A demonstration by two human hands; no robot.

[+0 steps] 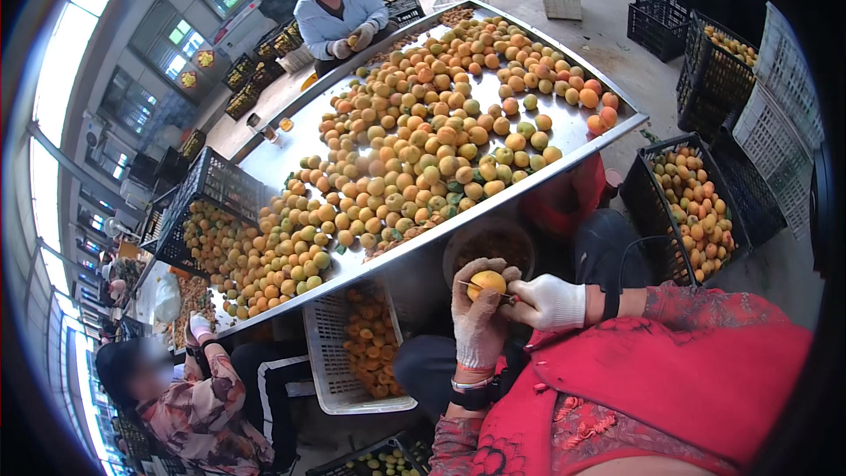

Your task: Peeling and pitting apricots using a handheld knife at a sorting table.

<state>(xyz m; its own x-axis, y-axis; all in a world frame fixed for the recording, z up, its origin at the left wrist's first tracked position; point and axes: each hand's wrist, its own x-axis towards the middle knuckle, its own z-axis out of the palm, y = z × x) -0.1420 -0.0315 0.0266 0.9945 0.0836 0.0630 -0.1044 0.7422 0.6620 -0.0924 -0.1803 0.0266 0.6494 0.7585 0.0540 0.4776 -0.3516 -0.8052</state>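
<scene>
My left hand (478, 317), in a stained knit glove, holds up a yellow apricot (487, 283) above a round tub (456, 256) on the floor. My right hand (550, 302), in a white knit glove, is closed on a small knife (510, 298), whose thin blade lies against the apricot; most of the handle is hidden by the fingers. In front of my hands stands a metal-topped table (423, 238) with a raised rim, heaped with whole apricots (423, 145). A white plastic crate (324, 357) of orange apricot pieces stands below the table, left of my hands.
One co-worker (340, 13) sits across the table, another (192, 403) at lower left. A black crate (225, 182) lies tipped with apricots spilling out. Another black crate (661, 218) full of apricots is at my right. More crates (661, 10) are stacked behind it.
</scene>
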